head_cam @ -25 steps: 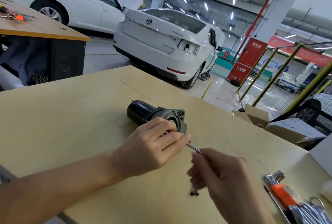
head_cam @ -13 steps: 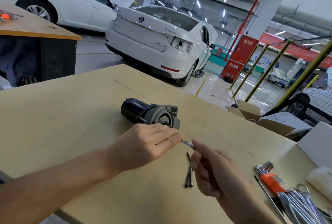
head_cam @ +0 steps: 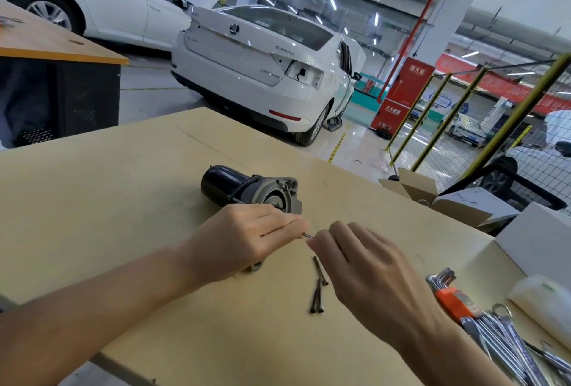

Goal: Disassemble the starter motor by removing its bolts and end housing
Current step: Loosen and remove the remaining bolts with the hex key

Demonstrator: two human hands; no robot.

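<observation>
Since half a second ago, the right hand (head_cam: 367,268) has turned palm-down and closed in until its fingertips meet the tip of the thin bolt (head_cam: 308,235) pinched in the left hand (head_cam: 247,237).

Nearest the person, loose bolts (head_cam: 318,288) lie on the bench (head_cam: 92,200) between the wrists, with hex keys (head_cam: 445,289) and wrenches (head_cam: 506,336) off to the right. Left fingers curl round the held bolt; the right fingertips pinch its end (though how firmly cannot be told). A small grey part (head_cam: 255,266) peeks from under the left hand. Just beyond the knuckles lies the starter (head_cam: 250,189) on its side, end housing (head_cam: 278,197) toward the person and apparently not yet removed.

The step looks like bolt removal, nearly done. Next, the bolt likely joins the pile; then the housing needs a steady pull along the motor's axis while the other hand holds the black body.
</observation>
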